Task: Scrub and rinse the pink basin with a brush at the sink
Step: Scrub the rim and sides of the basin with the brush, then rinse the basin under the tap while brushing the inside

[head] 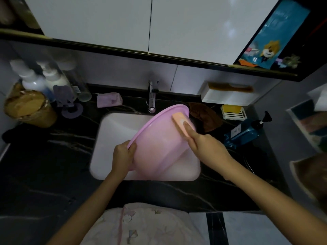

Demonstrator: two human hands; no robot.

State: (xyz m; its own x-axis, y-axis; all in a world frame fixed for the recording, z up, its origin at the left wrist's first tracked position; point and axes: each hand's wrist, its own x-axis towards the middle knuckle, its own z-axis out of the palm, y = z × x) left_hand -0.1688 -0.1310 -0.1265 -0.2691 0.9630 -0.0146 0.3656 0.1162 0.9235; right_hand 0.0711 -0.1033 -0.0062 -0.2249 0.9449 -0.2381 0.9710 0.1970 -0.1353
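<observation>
**Position.** The pink basin [159, 144] is being held tilted over the white sink [109, 131], with its far rim just beside the tap [151, 100]. Its near rim is being pinched by the left hand [123, 154], the grip closed on that edge alone. A peach brush [180, 123] is being gripped by the right hand [203, 144], with one finger laid along its back. The brush is being pressed against what appears to be the basin's outer wall, near the far rim. No running water is being observed.

**Risks.** Scrubbing force is being applied well away from the only holding point. It is judged that a hard stroke could twist the rim out of the left grip and drop the basin into the sink. The far rim could also be knocked against the tap. A blue pump bottle [246, 131] is lying near the right forearm and could be swept aside by a wide stroke. In the dim light, missed patches may be going unnoticed.

**Surface and room.** The dark veined bench [53, 165] is being shared by several things:
- bottles [33, 80] at the left
- a purple block [109, 100] behind the sink
- a brown cloth [205, 117] and a soap dish [233, 112] at the right

White cabinet doors [106, 23] are hanging above.
</observation>
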